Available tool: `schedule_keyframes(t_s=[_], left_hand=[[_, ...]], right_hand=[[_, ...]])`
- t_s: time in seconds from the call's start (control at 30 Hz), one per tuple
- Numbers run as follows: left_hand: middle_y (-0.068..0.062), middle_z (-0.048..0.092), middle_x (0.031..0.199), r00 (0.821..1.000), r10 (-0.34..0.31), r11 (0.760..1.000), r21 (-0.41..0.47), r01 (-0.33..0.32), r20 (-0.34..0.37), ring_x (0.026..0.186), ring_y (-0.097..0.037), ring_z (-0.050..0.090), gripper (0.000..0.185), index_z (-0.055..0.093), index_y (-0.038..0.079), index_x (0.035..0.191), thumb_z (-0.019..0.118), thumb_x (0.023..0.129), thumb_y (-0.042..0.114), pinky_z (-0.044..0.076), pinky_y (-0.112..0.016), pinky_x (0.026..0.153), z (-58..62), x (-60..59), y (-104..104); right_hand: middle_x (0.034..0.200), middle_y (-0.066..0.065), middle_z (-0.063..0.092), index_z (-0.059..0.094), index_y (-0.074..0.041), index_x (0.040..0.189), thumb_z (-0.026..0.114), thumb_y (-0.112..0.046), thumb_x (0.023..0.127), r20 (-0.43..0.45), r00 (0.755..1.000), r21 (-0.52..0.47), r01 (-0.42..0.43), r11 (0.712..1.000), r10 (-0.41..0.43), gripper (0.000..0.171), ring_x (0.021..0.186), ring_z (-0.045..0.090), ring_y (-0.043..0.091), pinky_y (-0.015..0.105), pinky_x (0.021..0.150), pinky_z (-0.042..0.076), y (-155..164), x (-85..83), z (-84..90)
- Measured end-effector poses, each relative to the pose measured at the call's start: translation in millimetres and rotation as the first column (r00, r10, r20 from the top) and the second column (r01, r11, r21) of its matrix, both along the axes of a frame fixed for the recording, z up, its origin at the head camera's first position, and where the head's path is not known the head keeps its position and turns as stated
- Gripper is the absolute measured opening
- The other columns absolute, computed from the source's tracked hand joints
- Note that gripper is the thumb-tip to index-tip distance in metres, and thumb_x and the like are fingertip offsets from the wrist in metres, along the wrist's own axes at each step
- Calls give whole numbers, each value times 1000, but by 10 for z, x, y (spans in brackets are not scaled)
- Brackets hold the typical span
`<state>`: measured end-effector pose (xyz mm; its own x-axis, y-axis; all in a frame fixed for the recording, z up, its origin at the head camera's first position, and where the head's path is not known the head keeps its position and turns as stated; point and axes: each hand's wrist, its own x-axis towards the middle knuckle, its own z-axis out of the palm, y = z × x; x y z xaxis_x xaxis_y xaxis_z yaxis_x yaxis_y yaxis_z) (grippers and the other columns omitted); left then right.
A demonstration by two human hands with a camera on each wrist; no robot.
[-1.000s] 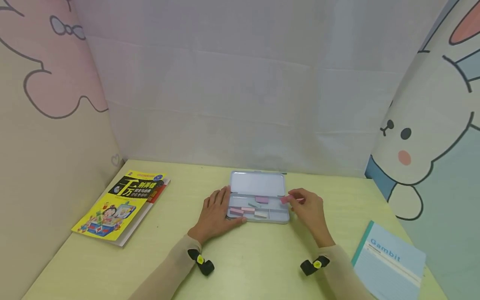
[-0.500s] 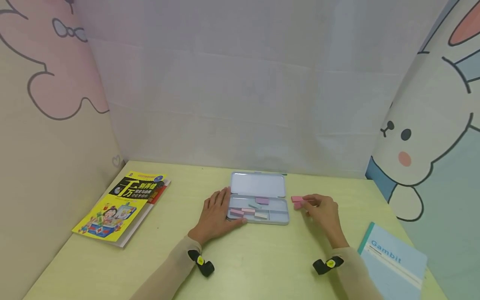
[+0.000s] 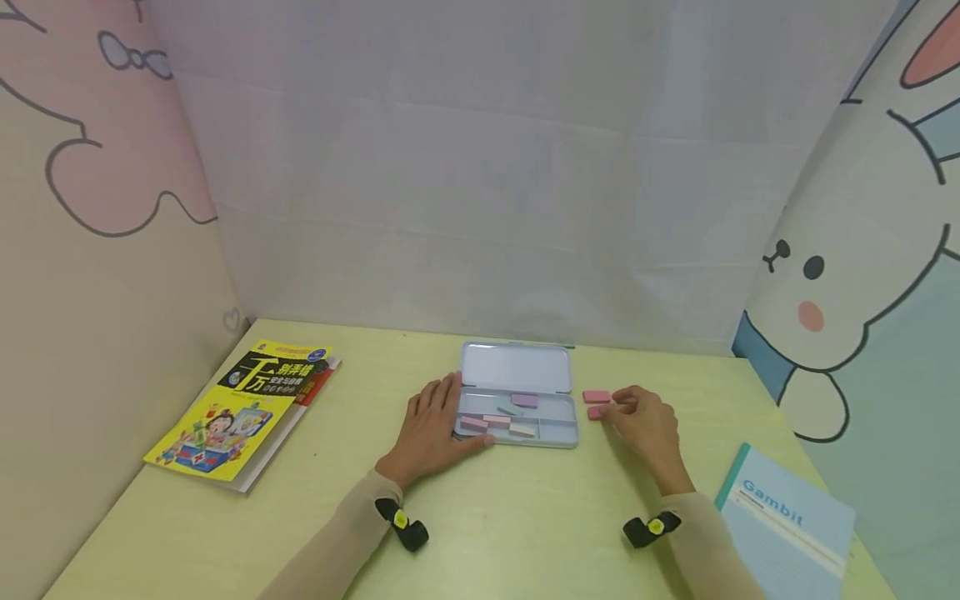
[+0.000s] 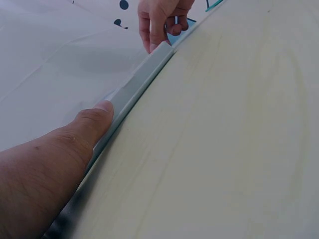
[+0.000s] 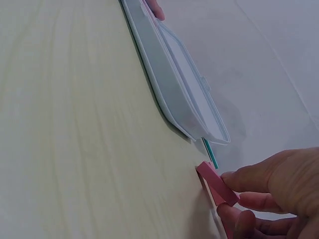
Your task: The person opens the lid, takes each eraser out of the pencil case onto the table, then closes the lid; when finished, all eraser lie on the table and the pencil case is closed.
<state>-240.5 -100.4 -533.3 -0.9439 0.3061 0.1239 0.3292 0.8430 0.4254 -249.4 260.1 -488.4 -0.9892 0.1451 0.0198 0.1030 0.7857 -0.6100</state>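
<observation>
An open light-blue tin case [image 3: 564, 435] lies on the yellow-green table [image 3: 495, 525], its lid [image 3: 514, 367] folded back. Several small erasers lie in it, pink [image 3: 473, 423], purple [image 3: 524, 401] and white [image 3: 522, 430]. My left hand [image 3: 431, 429] rests flat at the case's left end, thumb [image 4: 94, 119] against its front rim [image 4: 139, 84]. My right hand [image 3: 645, 421] is on the table just right of the case, its fingertips pinching a pink eraser [image 3: 596, 412] [image 5: 214, 183]. A second pink eraser [image 3: 597, 397] lies just beyond it.
A yellow picture book [image 3: 243, 412] lies at the table's left. A light-blue "Gambit" notebook [image 3: 783, 529] lies at the front right corner. Cartoon-printed panels wall the table on the left, back and right. A thin teal object [image 5: 210, 152] lies by the lid's far corner.
My right hand has carried the pink eraser from the case's right edge out onto the table, down beside the other pink eraser. The left hand has stayed put.
</observation>
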Motion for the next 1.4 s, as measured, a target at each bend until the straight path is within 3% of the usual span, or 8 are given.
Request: schedule_keyframes(t_s=[0.27, 0.57, 0.97, 1.17, 1.4], left_hand=[[-17, 24, 179, 1000, 1, 1000, 15, -1, -5, 163, -43, 25, 118, 16, 6, 173, 66, 91, 76, 22, -64, 130, -22, -5, -7], [-15, 22, 180, 1000, 0, 1000, -7, 0, 8, 164, -42, 23, 119, 13, 9, 174, 62, 92, 79, 21, -63, 131, -42, -3, 6], [-14, 21, 181, 1000, 2, 1000, -5, -2, 9, 164, -42, 22, 120, 13, 9, 174, 61, 91, 81, 21, -63, 131, -43, -25, -1], [-14, 21, 181, 1000, 10, 1000, -3, -10, 14, 165, -42, 22, 121, 13, 9, 174, 63, 90, 80, 20, -62, 131, -29, -15, -9], [-15, 22, 180, 1000, 3, 1000, 5, -3, 14, 164, -43, 22, 122, 13, 9, 174, 65, 89, 80, 21, -63, 130, -43, -33, -8]], right_hand=[[119, 26, 77, 72, -1, 121, 76, -36, 96, 1, 1000, 17, 24, 1000, -24, 43, 103, 71, 39, 36, 71, 48, 24, 4, -9], [101, 16, 73, 72, -4, 115, 79, -36, 95, -36, 998, 13, 53, 999, -52, 39, 90, 63, 30, 31, 67, 41, 40, 35, -105], [105, 18, 76, 70, -3, 118, 76, -34, 97, -51, 998, 12, 43, 999, -42, 37, 94, 68, 33, 32, 68, 44, -16, 23, -50], [113, 20, 78, 72, -5, 121, 83, -33, 93, -96, 995, -78, -38, 996, 30, 40, 97, 70, 33, 30, 74, 47, -48, -3, 15], [114, 19, 81, 73, -4, 127, 78, -21, 96, -154, 974, -127, -186, 974, 165, 35, 94, 79, 30, 24, 71, 54, -118, -37, 86]])
